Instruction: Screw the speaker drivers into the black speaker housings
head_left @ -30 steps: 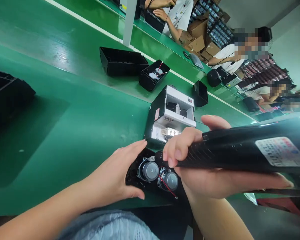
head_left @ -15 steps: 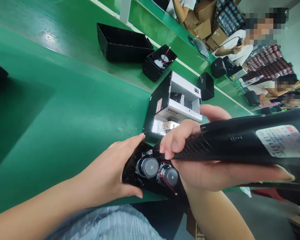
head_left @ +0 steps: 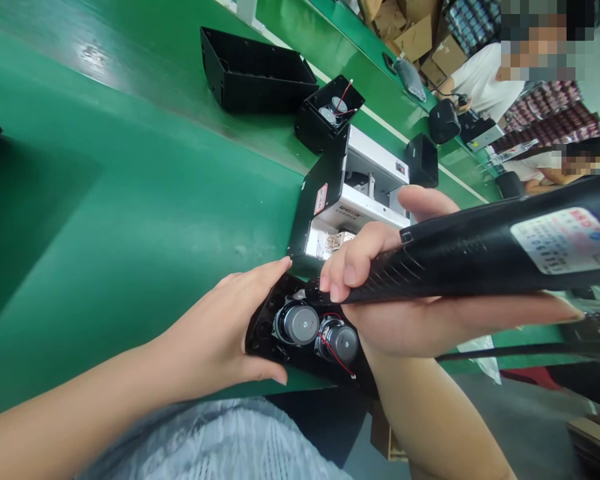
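The left hand (head_left: pixel 215 327) cups a black speaker panel (head_left: pixel 265 333), fingers over its edge and thumb below, at the edge of the green desk (head_left: pixel 145 220). Two round speakers (head_left: pixel 297 325) and a red wire (head_left: pixel 336 353) sit on the panel. The right hand (head_left: pixel 405 327) wraps firmly around a long black bar (head_left: pixel 480 253) just above the panel. Beyond the panel are a white-and-black machine (head_left: pixel 353 207) and a black open box (head_left: pixel 255 73).

Green workbench (head_left: pixel 145 220), black housings (head_left: pixel 257 70) (open side up)
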A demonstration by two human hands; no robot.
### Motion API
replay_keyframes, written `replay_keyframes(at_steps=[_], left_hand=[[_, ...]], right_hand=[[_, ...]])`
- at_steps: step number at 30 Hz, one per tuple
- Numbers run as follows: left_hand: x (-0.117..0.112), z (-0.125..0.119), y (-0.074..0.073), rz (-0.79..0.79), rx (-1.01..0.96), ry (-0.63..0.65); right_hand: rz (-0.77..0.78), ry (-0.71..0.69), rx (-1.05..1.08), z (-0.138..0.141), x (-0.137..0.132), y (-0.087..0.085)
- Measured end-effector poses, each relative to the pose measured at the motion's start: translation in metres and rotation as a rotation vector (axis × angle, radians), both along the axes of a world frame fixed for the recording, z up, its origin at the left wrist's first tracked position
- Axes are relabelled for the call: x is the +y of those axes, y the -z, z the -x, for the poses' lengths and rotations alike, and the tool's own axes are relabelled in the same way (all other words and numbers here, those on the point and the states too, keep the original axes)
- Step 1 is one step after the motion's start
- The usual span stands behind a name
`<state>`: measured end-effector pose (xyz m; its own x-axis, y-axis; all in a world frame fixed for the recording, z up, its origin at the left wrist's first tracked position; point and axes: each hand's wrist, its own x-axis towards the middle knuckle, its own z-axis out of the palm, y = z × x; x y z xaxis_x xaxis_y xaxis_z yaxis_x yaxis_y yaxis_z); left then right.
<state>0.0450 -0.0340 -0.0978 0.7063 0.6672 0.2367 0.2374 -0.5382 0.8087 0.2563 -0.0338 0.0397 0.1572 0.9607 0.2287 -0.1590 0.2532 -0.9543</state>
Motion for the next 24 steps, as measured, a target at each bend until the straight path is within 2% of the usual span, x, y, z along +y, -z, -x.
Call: replay_keyframes(at_steps=[5,10,15,18,24], left_hand=[[0.001,0.000,0.001,0.005,0.018,-0.014],[0.004,-0.001,0.001,0.031,0.037,-0.007],[0.007,-0.002,-0.001,0.052,0.056,0.014],[0.006,-0.001,-0.002,0.055,0.048,0.020],[0.002,0.001,-0.005,0.070,0.075,0.001]], right_hand=[[-0.043,-0.106,0.004,-0.003,0.008,0.007],[-0.038,-0.092,0.069,0.005,0.014,0.021],[-0.035,-0.136,0.123,0.011,0.013,0.034],[-0.034,-0.124,0.126,0.009,0.011,0.031],[-0.069,-0.075,0.140,-0.007,-0.001,0.008]])
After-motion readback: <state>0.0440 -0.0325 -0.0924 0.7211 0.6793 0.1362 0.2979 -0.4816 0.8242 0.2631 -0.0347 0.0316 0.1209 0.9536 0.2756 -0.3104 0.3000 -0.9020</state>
